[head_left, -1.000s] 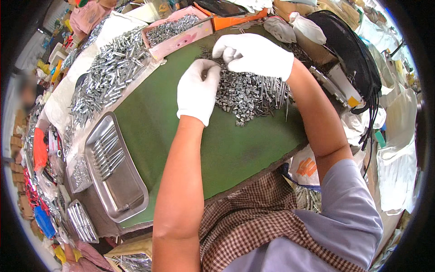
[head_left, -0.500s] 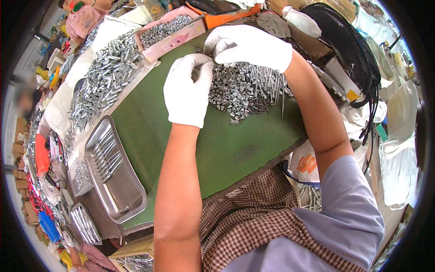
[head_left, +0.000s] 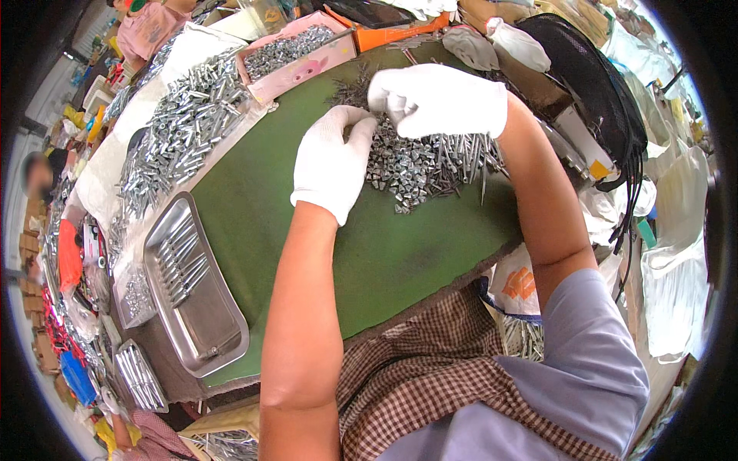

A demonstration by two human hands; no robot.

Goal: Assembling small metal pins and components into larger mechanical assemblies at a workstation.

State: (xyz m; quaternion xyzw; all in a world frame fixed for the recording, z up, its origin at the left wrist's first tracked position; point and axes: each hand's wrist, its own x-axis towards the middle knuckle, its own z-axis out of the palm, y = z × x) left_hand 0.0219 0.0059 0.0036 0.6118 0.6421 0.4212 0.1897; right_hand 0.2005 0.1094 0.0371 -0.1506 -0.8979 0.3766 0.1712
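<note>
Both my hands wear white gloves and meet over the far middle of a green work surface. My left hand is closed, thumb and forefinger pinched; whatever sits between them is too small to name. Close beside it, my right hand has its fingers curled in, and their contents are hidden. Just below the hands lies a heap of small silver cone-shaped metal pieces. Thin metal rods are bunched to its right. Darker small metal parts lie beyond my left hand.
A steel tray at the left holds a row of bolt assemblies. Behind it spreads a pile of metal sleeves. A pink box of small metal parts stands at the back. A black mesh bag lies far right.
Both hands have shifted slightly right and nearer. My right hand's fingers have curled in more, and the dark parts behind now show.
</note>
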